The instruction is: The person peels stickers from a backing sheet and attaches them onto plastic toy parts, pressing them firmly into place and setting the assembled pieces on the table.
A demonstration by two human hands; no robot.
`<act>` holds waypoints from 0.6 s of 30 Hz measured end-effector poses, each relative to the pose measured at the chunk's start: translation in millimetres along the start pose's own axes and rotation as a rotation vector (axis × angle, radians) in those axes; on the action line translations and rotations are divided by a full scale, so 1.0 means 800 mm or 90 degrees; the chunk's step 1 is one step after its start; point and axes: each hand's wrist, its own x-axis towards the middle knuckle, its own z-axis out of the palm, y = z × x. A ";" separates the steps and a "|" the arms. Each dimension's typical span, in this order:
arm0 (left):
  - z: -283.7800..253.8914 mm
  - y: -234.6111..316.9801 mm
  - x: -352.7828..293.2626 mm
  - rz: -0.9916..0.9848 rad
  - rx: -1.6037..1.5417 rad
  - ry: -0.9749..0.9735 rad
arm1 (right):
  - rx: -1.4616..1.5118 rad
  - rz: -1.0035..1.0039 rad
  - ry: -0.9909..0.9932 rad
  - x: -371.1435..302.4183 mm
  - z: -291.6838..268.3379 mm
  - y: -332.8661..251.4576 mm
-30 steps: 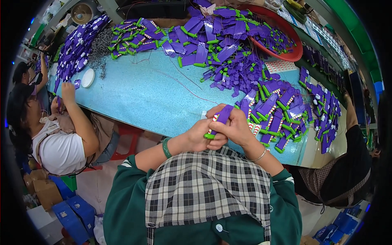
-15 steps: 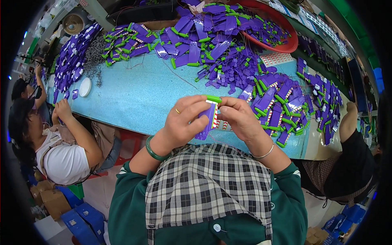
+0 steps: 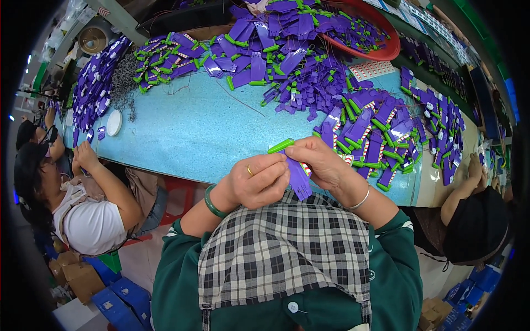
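Observation:
Between my two hands, above the table's near edge, is a flat purple plastic piece (image 3: 298, 181) with a green bar across its top and a red-and-white striped edge. My right hand (image 3: 326, 163) pinches it just below the green bar, thumb and forefinger closed. On the piece's left edge, the closed fingertips of my left hand (image 3: 258, 179) press together; whether they also grip something small is hidden. The piece's slotted lower end points down toward my checked apron. Nearest my right hand is a heap of similar purple-and-green pieces (image 3: 367, 129).
A large mound of purple parts (image 3: 298, 55) spreads over the far side of the blue table (image 3: 182, 132). Behind it sits a red basin (image 3: 386, 49). At left lie a white lid-like dish (image 3: 114, 122) and small grey metal parts (image 3: 126, 83). Other people sit on both sides.
The piece has turned so its green bar now slants up to the right. My left hand has slid from over the piece to its left edge; my right fingers have moved onto its upper part.

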 end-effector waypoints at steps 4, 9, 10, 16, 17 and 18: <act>0.002 0.002 -0.005 -0.030 -0.017 -0.011 | 0.001 0.079 0.039 -0.024 -0.001 -0.002; 0.014 -0.004 -0.014 -0.101 -0.050 -0.003 | -0.116 0.035 -0.143 -0.047 -0.032 -0.009; 0.018 -0.004 -0.015 -0.144 -0.084 0.021 | -0.163 -0.032 -0.179 -0.049 -0.038 -0.015; 0.048 -0.011 0.010 -0.454 -0.336 0.045 | -0.461 -0.397 0.109 -0.022 -0.057 0.012; 0.054 -0.017 0.011 -0.526 -0.414 0.024 | -0.421 -0.418 0.114 -0.018 -0.066 0.025; 0.055 -0.029 0.015 -0.529 -0.365 0.004 | -0.291 -0.400 0.180 -0.016 -0.075 0.037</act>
